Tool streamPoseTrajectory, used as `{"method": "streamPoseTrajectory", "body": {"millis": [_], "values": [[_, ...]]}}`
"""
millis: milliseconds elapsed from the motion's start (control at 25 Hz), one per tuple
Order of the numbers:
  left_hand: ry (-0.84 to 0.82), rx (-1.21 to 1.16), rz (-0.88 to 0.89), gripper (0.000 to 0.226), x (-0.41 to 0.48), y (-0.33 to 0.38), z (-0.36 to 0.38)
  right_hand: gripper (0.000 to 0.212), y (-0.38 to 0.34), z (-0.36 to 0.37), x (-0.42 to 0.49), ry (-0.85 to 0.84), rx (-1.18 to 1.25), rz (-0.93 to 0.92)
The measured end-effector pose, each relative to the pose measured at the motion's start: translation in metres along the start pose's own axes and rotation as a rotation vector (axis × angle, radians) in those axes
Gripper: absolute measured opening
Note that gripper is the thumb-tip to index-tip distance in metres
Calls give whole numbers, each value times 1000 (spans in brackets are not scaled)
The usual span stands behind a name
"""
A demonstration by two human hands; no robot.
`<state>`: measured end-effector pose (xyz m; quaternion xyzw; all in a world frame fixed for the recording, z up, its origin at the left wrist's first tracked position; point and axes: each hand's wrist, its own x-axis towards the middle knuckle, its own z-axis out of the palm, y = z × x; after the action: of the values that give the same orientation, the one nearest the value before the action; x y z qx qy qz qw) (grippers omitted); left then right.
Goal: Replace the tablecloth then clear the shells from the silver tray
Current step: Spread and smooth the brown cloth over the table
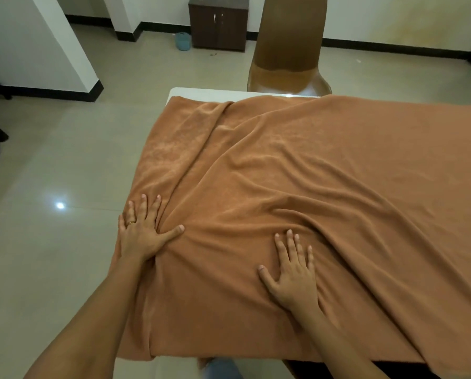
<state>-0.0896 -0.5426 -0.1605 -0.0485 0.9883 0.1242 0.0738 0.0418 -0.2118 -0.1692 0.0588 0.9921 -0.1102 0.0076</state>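
An orange-brown tablecloth (pixel 324 173) lies spread over the white table (pixel 201 92), with long wrinkles running from the far left toward the near right. My left hand (pixel 141 231) rests flat on the cloth at the table's left edge, fingers spread, a ring on one finger. My right hand (pixel 293 272) lies flat on the cloth nearer the middle, fingers apart. Neither hand holds anything. No silver tray or shells are in view.
A brown chair (pixel 289 50) stands at the table's far side. A dark wooden cabinet (pixel 218 23) sits against the back wall, with a small teal bin (pixel 183 41) beside it. Glossy tiled floor (pixel 64 165) lies to the left. A white pillar (pixel 37 45) stands far left.
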Motion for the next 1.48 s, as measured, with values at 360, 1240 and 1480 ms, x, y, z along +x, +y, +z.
{"method": "streamPoseTrajectory", "body": {"millis": [360, 1240, 1480], "values": [[13, -78, -10, 62, 54, -17, -5, 83, -7, 6, -3, 50, -35, 77], [-18, -7, 644, 68, 98, -26, -9, 66, -258, 63, 62, 119, 71, 230], [-7, -61, 717, 67, 126, -30, -9, 69, -283, 64, 81, 103, 64, 314]]}}
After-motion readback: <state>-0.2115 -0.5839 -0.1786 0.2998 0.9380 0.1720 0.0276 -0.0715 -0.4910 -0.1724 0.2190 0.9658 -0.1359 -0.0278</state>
